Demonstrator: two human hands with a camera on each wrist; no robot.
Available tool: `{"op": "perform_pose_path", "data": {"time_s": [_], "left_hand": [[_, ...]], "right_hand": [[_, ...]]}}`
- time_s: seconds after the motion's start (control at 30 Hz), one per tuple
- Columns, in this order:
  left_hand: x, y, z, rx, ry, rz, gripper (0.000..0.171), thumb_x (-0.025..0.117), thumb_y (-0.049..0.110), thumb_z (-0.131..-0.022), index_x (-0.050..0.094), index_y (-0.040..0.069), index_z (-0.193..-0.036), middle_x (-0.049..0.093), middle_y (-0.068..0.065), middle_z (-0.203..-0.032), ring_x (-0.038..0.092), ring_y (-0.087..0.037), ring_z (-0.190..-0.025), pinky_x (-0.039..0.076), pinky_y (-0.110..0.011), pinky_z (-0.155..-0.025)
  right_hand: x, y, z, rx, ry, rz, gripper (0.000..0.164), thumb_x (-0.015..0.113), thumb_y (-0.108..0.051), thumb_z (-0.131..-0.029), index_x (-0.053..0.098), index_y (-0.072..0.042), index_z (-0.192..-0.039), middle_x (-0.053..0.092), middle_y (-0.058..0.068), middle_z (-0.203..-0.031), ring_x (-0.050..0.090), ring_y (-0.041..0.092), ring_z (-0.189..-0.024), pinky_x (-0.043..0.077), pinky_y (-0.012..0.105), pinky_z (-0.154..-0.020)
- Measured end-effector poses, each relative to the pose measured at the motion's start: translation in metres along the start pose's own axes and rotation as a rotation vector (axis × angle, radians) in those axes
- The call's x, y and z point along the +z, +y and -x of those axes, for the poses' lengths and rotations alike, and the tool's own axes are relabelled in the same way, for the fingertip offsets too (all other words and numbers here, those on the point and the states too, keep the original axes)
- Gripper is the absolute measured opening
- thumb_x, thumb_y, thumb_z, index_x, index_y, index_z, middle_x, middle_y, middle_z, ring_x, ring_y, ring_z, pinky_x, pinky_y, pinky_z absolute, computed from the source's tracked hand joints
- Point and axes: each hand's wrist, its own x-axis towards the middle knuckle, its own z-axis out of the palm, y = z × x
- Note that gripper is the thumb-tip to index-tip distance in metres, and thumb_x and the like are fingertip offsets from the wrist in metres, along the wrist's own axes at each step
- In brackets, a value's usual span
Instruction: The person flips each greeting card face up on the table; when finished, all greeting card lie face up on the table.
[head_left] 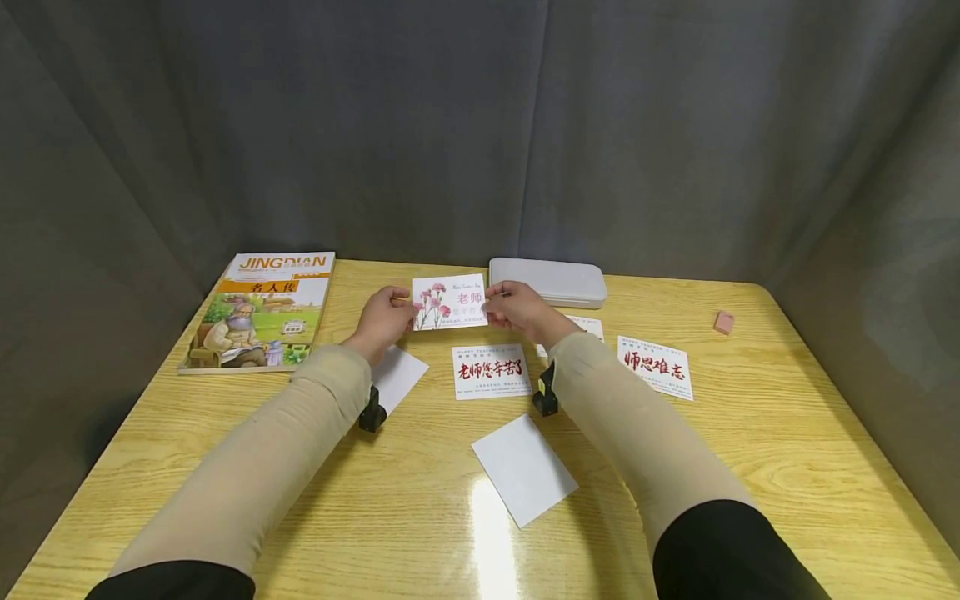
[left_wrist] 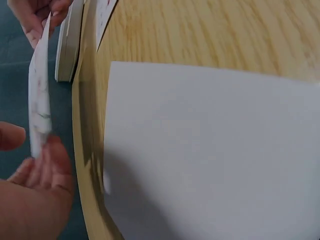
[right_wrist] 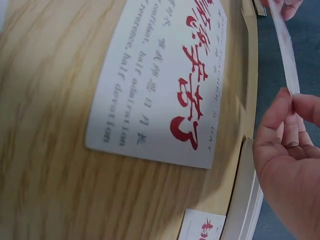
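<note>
A greeting card (head_left: 450,302) with pink carnations and Chinese print is held up above the far part of the table, its front towards the head camera. At its right end, my right hand (head_left: 517,308) pinches the edge between thumb and fingers. My left hand (head_left: 381,321) has its fingers curled at the left end; in the left wrist view those fingers are blurred and the thumb (left_wrist: 11,136) stands slightly off the card. Below the left wrist lies a blank white card (head_left: 401,379). A card with red lettering (head_left: 491,372) lies under the held one.
A pale pencil case (head_left: 547,282) stands at the back edge. A partly hidden card (head_left: 591,326) and another red-lettered card (head_left: 670,372) lie right of centre. A white card (head_left: 525,471) lies nearer me. A book (head_left: 262,321) is at left, a pink eraser (head_left: 723,322) at right.
</note>
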Motion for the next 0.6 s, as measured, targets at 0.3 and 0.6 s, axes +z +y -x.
{"op": "perform_pose_path", "data": {"time_s": [0.3, 0.6], "left_hand": [[0.007, 0.003, 0.003, 0.081, -0.076, -0.338, 0.052, 0.05, 0.013, -0.105, 0.04, -0.007, -0.151, 0.045, -0.025, -0.149, 0.046, -0.037, -0.136, 0.041, -0.047, -0.112], [0.009, 0.005, 0.008, 0.321, -0.331, -0.824, 0.048, 0.047, 0.01, -0.102, 0.05, -0.012, -0.144, 0.047, -0.027, -0.152, 0.039, -0.041, -0.145, 0.031, -0.048, -0.121]], "right_hand": [[0.004, 0.007, -0.005, 0.05, 0.042, -0.008, 0.018, 0.057, 0.001, -0.102, 0.054, 0.002, -0.119, 0.058, 0.007, -0.087, 0.056, 0.013, -0.075, 0.055, 0.029, -0.081], [0.005, 0.018, -0.016, 0.065, 0.085, 0.031, 0.01, 0.058, 0.002, -0.1, 0.058, 0.004, -0.11, 0.058, 0.009, -0.083, 0.053, 0.012, -0.067, 0.052, 0.022, -0.065]]}}
